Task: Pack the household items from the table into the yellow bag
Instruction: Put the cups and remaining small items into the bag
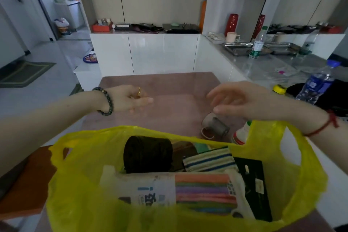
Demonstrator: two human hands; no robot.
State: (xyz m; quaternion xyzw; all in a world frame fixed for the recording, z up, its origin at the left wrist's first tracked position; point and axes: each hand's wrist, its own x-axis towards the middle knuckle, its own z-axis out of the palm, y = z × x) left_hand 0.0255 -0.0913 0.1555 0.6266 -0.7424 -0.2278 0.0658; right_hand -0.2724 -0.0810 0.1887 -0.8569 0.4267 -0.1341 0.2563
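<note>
The yellow bag [81, 184] stands open at the near edge of the table [169, 88], mouth gaping up so things can drop straight in. It is already well filled: a dark roll [147, 153] at the back, a striped cloth [209, 161] beside it, a packet of coloured cloths [188, 189] across the front, a black box [254, 184] on edge along the right wall. Just behind the bag, 2 things are left on the table – a grey cup [215, 125] tipped on its side and a white bottle [242, 134]. The right hand [243, 100] hovers over the cup, fingers spread and empty – I'd judge it is going for that. The left hand [128, 100] hangs over bare tabletop, fingers loosely curled, holding nothing.
</note>
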